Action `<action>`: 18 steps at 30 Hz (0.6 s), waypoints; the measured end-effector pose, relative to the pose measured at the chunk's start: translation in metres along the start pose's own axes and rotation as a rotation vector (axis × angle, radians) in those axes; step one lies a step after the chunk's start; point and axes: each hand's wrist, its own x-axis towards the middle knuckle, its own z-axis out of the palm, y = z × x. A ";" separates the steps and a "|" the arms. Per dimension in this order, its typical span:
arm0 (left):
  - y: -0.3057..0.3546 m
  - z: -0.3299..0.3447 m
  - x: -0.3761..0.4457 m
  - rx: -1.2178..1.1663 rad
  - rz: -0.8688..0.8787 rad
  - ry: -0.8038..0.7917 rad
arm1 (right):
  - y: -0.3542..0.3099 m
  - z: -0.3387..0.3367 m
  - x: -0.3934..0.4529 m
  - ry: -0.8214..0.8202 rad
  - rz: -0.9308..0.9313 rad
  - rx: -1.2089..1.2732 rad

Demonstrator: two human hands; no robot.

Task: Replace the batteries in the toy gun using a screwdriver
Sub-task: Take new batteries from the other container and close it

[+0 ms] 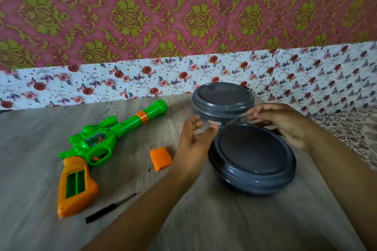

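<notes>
A green and orange toy gun (95, 144) lies on the table at the left, its grip showing an uncovered, empty battery compartment (75, 184). The orange battery cover (161, 158) lies loose to its right. A black screwdriver (108, 209) rests near the front, below the gun. My left hand (193, 144) and my right hand (285, 122) are spread on either side of the far clear container (222, 106), which has a dark grey lid. Both hands have fingers apart and hold nothing; whether they touch the container is blurred.
A second container with a dark grey lid (253, 157) stands nearer me, between my forearms. The wooden table (204, 220) ends at a floral wall border (81, 83) at the back. A patterned cloth (350, 132) lies at the right.
</notes>
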 end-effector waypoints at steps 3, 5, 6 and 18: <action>-0.010 -0.006 -0.036 0.363 0.097 -0.022 | -0.002 0.005 -0.023 -0.018 0.002 -0.114; -0.016 -0.010 -0.051 0.509 0.140 -0.026 | -0.001 0.010 -0.034 0.040 0.012 -0.175; -0.018 -0.012 -0.056 0.550 0.152 -0.034 | -0.002 0.013 -0.038 0.076 0.014 -0.175; -0.024 -0.024 -0.065 0.450 0.114 -0.219 | 0.007 0.049 -0.074 0.437 0.045 -0.257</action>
